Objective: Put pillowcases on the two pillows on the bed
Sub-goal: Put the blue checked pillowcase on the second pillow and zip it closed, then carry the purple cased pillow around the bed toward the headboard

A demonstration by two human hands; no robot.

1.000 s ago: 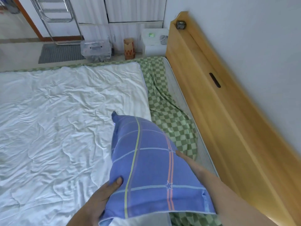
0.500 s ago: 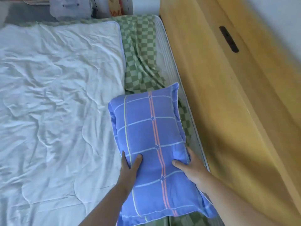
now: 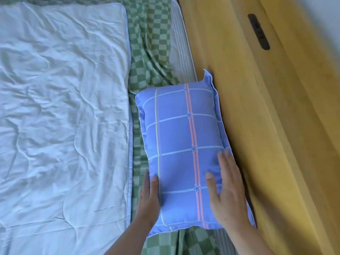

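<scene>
A pillow in a blue pillowcase (image 3: 178,140) with white, yellow and orange stripes lies flat at the head of the bed, its right edge against the wooden headboard. My left hand (image 3: 149,197) rests with straight fingers along the pillow's near left side. My right hand (image 3: 227,190) lies flat on its near right part, fingers spread. Only this one pillow is in view.
A crumpled white quilt (image 3: 62,115) covers the left of the bed. A green checked sheet (image 3: 147,48) lies rumpled beyond the pillow, with bare striped mattress (image 3: 181,45) beside it. The wooden headboard (image 3: 257,111), with a dark slot (image 3: 258,32), runs along the right.
The pillow has gone from being held up in the air to lying flat against the headboard. Both hands now rest flat on it. The view has tilted down.
</scene>
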